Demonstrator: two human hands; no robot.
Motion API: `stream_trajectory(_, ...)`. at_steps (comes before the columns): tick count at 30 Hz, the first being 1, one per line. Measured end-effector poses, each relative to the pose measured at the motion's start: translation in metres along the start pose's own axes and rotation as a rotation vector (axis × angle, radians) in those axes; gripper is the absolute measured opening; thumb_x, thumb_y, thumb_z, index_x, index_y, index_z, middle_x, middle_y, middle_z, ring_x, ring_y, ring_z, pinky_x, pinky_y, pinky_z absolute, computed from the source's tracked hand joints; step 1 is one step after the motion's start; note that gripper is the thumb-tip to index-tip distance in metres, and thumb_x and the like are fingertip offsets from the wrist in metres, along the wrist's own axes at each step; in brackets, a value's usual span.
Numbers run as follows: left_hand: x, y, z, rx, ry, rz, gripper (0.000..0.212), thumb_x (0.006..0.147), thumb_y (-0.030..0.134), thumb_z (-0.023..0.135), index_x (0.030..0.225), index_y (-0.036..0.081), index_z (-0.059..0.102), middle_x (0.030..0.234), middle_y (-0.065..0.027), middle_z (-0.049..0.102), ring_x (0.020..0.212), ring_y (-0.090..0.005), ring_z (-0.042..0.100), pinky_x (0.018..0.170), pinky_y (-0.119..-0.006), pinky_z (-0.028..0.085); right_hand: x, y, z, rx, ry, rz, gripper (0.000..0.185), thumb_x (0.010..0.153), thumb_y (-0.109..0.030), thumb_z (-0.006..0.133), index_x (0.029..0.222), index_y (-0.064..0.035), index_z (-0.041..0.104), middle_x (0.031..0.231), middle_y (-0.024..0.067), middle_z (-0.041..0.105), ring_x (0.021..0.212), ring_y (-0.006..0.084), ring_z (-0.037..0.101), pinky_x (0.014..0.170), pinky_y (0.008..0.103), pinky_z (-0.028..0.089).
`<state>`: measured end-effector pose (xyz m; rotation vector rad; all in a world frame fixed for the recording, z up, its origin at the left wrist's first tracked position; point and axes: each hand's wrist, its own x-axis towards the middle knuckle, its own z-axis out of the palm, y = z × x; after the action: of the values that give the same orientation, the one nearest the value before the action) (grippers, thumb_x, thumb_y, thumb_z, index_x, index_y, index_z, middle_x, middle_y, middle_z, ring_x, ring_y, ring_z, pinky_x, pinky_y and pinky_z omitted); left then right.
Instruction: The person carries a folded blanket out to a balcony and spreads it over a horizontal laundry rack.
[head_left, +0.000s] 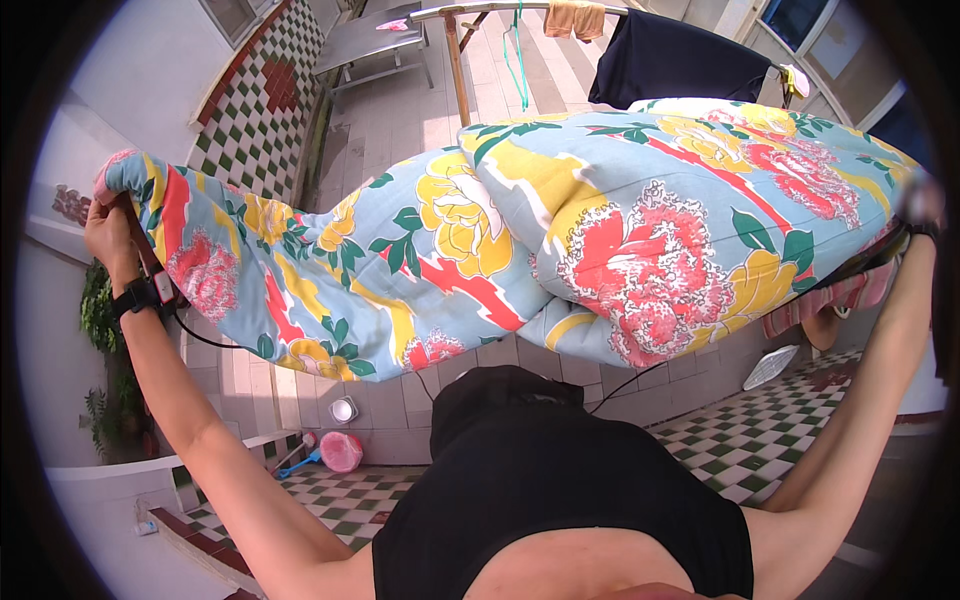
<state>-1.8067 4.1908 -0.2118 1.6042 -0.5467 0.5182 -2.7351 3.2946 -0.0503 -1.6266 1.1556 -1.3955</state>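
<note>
A padded floral quilt (450, 247), light blue with red and yellow blooms, stretches across in front of me at about chest height. It is draped over a rail, with a thick fold bunched on its right half. My left hand (109, 229) grips the quilt's left end, with the arm stretched out wide. At the far right, my right hand (921, 201) is at the quilt's other end and appears to hold its edge, though it is blurred there. A black strap with a small device (146, 294) is on my left wrist, and a dark band (924, 229) circles the right one.
Beyond the quilt, a metal rack (517, 6) carries a green hanger (517, 67), tan cloths (574, 20) and a dark cloth (679, 64). A metal table (367, 41) stands farther back. Striped fabric (795, 315) hangs below right. A pink tub (341, 451) sits below left.
</note>
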Motion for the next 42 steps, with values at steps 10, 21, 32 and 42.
stream_trajectory(10, -0.022, 0.098, 0.068, 0.213, -0.403, -0.141, 0.040, 0.075, -0.009, 0.063, 0.113, 0.002, 0.069, 0.094, -0.0035, 0.072, 0.083, -0.0104, 0.066, 0.074, -0.026, 0.053, 0.048, 0.124, 0.045, 0.228, 0.226, 0.263, 0.027, 0.080, -0.005, 0.064, 0.105, 0.0012, 0.058, 0.091, 0.0107, 0.065, 0.074, 0.0258, 0.066, 0.063, 0.0411, 0.054)
stream_trajectory(21, -0.110, 0.085, 0.108, 0.182, -0.646, -0.629, 0.037, 0.093, -0.007, 0.050, 0.126, 0.004, 0.060, 0.112, -0.0054, 0.067, 0.098, -0.0139, 0.066, 0.081, -0.029, 0.057, 0.070, 0.107, 0.090, 0.103, -0.062, 0.379, 0.055, 0.092, -0.034, 0.060, 0.132, 0.0008, 0.046, 0.124, 0.0188, 0.061, 0.111, 0.0363, 0.063, 0.097, 0.0486, 0.052)
stream_trajectory(32, -0.244, 0.225, 0.126, 0.006, -1.005, -0.134, 0.150, 0.049, 0.047, 0.096, 0.155, 0.005, -0.003, 0.155, -0.0243, 0.023, 0.146, -0.0344, 0.023, 0.119, -0.040, 0.021, 0.065, 0.080, 0.127, 0.229, -0.073, 0.429, 0.065, 0.094, -0.049, 0.048, 0.138, -0.0013, 0.042, 0.132, 0.0191, 0.055, 0.119, 0.0376, 0.057, 0.101, 0.0513, 0.048)
stream_trajectory(42, -0.323, 0.180, 0.164, 0.285, -0.361, -0.281, 0.062, 0.081, 0.015, 0.071, 0.130, 0.002, 0.037, 0.112, -0.0248, 0.064, 0.105, -0.0396, 0.065, 0.088, -0.043, 0.051, -0.073, 0.014, 0.161, 0.420, -0.165, 0.496, 0.075, 0.096, -0.062, 0.037, 0.143, -0.0032, 0.039, 0.140, 0.0194, 0.051, 0.127, 0.0387, 0.052, 0.106, 0.0536, 0.044)
